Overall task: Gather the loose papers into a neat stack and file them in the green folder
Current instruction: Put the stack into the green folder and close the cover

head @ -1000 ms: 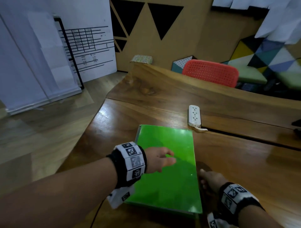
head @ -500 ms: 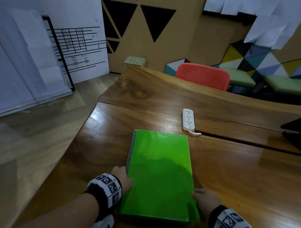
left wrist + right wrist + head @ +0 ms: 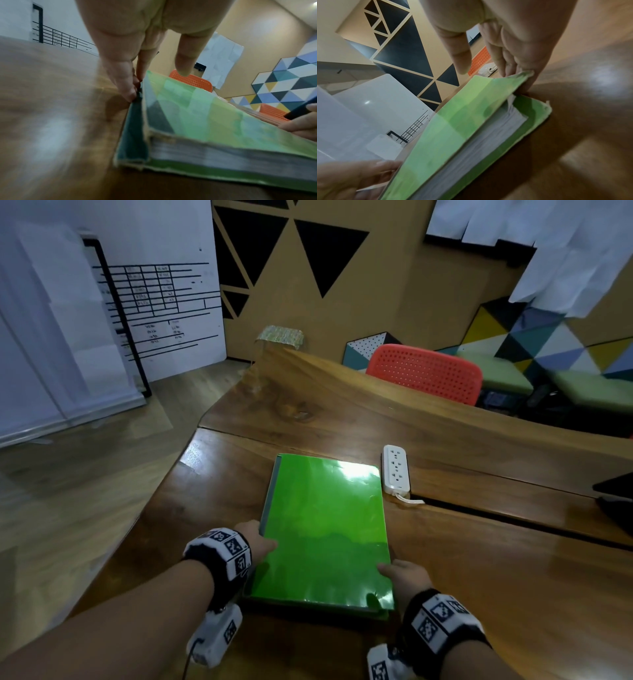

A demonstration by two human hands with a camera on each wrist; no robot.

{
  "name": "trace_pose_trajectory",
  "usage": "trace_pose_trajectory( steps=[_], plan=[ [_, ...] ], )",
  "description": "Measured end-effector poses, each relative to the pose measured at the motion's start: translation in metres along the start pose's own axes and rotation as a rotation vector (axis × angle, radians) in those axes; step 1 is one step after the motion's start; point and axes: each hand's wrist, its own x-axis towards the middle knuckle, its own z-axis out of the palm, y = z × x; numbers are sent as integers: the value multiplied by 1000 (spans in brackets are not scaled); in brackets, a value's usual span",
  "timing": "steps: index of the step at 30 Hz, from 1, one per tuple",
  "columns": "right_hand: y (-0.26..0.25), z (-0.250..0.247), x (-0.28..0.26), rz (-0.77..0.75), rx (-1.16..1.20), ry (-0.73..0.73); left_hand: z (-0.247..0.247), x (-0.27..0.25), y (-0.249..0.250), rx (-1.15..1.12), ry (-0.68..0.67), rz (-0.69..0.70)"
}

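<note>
The green folder point(image 3: 325, 525) lies closed on the wooden table point(image 3: 496, 577), spine to the left. A thick stack of white papers point(image 3: 496, 132) sits between its covers, their edges showing point(image 3: 223, 150). My left hand point(image 3: 255, 537) is at the spine side near the front; its straight fingers point(image 3: 126, 89) touch the spine and the thumb hovers over the cover. My right hand point(image 3: 400, 573) is at the open right edge, with fingers point(image 3: 520, 75) against the slightly lifted cover edge and the thumb above it. No loose sheets lie on the table.
A white power strip point(image 3: 395, 470) lies just beyond the folder's far right corner. A red chair point(image 3: 428, 374) stands behind the table. A dark object point(image 3: 616, 498) sits at the right edge. The table's rim runs close on the left, with floor beyond.
My left hand has come off the top of the cover and moved back to the spine side. The right hand stays at the right edge, and both hands now flank the folder.
</note>
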Motion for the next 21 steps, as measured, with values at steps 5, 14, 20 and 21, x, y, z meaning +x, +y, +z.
trace_pose_trajectory(
  steps=[5,14,20,21],
  plan=[
    [-25,5,19,-4,1,6,-18,33,13,4,-13,20],
    [-42,4,38,-74,-127,28,-23,74,24,-20,25,173],
    [-27,8,27,-110,-251,46,-26,70,17,7,27,130],
    [-25,9,22,-114,-267,52,-26,67,15,24,15,109]
  ],
)
